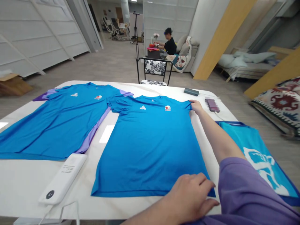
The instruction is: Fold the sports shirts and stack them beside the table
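A blue T-shirt (152, 143) lies spread face up on the table in front of me, with a white logo and a round red-and-white badge on its chest. My right hand (197, 107), arm stretched forward, pinches the end of its right-hand sleeve. Close to me, my left hand (191, 195) rests palm down over the lower right corner of the hem, thumb and fingers apart. Left of this shirt lies a second blue T-shirt (63, 122), with purple fabric (97, 131) showing beneath it. The sleeves of the two shirts meet or overlap.
On the white table (21, 181) are a white device with a cable (63, 179), a dark box-shaped device (191, 91), a blurred phone (212, 104) and a folded turquoise garment (257, 153). A chair (154, 70) stands beyond the far edge. Another person (170, 43) sits farther back.
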`<action>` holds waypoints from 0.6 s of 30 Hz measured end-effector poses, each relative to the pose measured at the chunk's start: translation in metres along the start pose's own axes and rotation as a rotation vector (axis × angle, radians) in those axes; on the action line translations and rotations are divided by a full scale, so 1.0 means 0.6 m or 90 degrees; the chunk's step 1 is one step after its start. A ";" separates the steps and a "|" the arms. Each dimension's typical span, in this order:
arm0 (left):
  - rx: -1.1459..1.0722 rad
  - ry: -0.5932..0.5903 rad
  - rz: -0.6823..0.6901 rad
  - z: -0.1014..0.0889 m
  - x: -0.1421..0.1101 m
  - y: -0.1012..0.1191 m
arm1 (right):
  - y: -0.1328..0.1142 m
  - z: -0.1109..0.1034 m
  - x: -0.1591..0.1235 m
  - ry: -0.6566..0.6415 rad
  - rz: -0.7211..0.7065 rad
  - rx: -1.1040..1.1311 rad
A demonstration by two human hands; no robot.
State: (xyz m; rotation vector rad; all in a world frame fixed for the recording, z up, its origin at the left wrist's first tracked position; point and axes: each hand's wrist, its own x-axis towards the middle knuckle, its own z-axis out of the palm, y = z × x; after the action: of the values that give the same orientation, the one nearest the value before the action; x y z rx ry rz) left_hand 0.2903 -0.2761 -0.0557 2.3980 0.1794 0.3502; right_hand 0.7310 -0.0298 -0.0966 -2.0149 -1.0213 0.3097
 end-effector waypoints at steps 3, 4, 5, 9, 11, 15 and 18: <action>0.076 0.017 -0.080 -0.042 -0.004 -0.031 | 0.051 -0.061 -0.009 0.037 0.042 -0.088; 0.129 0.044 -0.121 -0.057 -0.014 -0.052 | 0.063 -0.070 -0.012 0.051 0.046 -0.114; 0.188 0.075 -0.159 -0.070 -0.028 -0.077 | 0.071 -0.073 -0.016 0.063 0.036 -0.146; 0.409 0.186 -0.282 -0.089 -0.123 -0.184 | 0.068 -0.029 -0.025 -0.011 -0.133 -0.307; 0.464 0.218 -0.338 -0.081 -0.177 -0.222 | 0.052 0.007 -0.022 -0.103 -0.228 -0.338; 0.487 0.241 -0.415 -0.058 -0.246 -0.245 | 0.028 0.060 -0.006 -0.234 -0.246 -0.364; 0.493 0.246 -0.436 -0.042 -0.257 -0.227 | 0.034 0.067 -0.001 -0.268 -0.165 -0.418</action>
State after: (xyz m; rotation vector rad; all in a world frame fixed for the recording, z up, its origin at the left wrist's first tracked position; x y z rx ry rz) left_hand 0.1309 -0.1929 -0.1590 2.7504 1.5002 0.4626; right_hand 0.7201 -0.0139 -0.1373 -2.4018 -1.8138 0.2880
